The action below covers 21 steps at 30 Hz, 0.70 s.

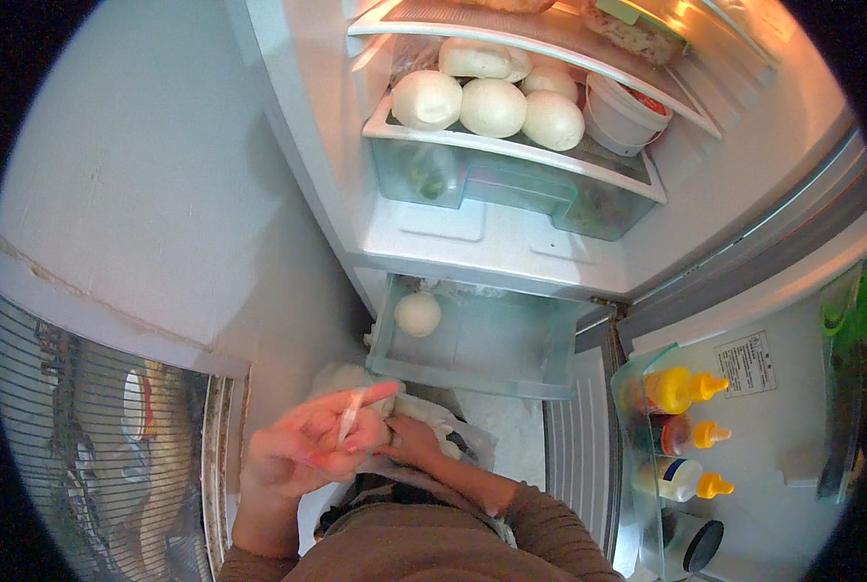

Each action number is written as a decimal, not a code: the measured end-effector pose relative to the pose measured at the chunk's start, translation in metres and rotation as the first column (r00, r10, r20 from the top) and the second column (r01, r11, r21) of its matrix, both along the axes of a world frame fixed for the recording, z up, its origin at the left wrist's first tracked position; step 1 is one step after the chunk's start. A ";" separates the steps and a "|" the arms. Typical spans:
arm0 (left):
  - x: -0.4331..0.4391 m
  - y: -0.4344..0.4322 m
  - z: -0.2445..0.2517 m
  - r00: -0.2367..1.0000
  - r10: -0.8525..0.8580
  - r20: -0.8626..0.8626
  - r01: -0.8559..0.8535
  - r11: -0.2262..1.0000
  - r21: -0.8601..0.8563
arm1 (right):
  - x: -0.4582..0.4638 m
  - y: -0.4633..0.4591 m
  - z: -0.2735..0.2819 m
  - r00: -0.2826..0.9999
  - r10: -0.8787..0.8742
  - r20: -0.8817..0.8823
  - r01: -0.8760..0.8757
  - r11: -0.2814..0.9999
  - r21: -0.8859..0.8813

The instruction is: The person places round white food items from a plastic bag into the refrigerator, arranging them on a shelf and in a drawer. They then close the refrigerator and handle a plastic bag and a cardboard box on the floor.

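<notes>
In front of my body, my left hand (324, 444) is raised with its index finger extended and the other fingers curled. A thin whitish strip (350, 415), blurred, lies between its fingers. My right hand (413, 441) reaches down beside it, at a whitish plastic bag (470, 436) with pale contents. Its fingertips are partly hidden, so its grip is unclear. Beyond both hands, a clear lower drawer (492, 349) is pulled out of the fridge. One white ball, like dough (417, 314), sits in its far left corner.
Several similar white balls (493, 108) crowd a fridge shelf beside a white tub (622, 120). Below is a clear crisper drawer (521, 189). The open door (761, 436) at right holds squeeze bottles (670, 391) and a black-lidded jar (684, 542). A wire-grilled cabinet (99, 436) stands left.
</notes>
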<state>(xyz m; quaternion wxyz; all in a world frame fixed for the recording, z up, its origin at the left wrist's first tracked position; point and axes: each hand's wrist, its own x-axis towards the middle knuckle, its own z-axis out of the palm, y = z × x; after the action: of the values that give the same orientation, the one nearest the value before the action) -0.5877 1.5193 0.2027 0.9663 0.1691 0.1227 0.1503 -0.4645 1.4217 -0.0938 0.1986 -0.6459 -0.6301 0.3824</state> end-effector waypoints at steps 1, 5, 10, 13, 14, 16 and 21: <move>0.001 -0.001 0.001 0.999 0.020 -0.027 -0.021 0.999 -0.035 | -0.002 0.002 0.000 1.000 -0.005 0.000 0.005 1.000 0.004; 0.003 -0.002 0.005 0.996 0.077 -0.040 -0.083 0.979 -0.184 | -0.010 0.009 -0.002 1.000 0.004 0.012 -0.004 1.000 0.028; 0.006 -0.001 0.007 0.994 0.090 -0.057 -0.099 0.975 -0.198 | -0.015 0.005 0.002 0.997 -0.062 0.047 0.055 0.987 0.149; 0.007 -0.002 0.009 0.995 0.094 -0.032 -0.099 0.973 -0.210 | -0.015 0.003 0.007 0.991 -0.133 0.021 0.123 0.961 0.249; 0.008 -0.002 0.009 0.996 0.087 -0.030 -0.091 0.976 -0.198 | -0.015 0.003 0.008 0.996 -0.088 0.003 0.086 0.979 0.183; 0.007 -0.003 0.009 0.995 0.086 -0.048 -0.093 0.978 -0.187 | -0.014 0.004 0.009 0.999 -0.044 -0.021 0.047 0.987 0.156; 0.002 -0.001 0.009 0.993 0.105 -0.055 -0.114 0.975 -0.193 | -0.009 0.005 0.001 0.995 0.052 0.081 -0.061 0.993 0.101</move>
<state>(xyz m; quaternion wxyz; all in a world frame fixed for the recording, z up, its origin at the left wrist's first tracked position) -0.5860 1.5186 0.2121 0.9655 0.0695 0.1675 0.1868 -0.4737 1.4264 -0.0924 0.1959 -0.6312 -0.6743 0.3293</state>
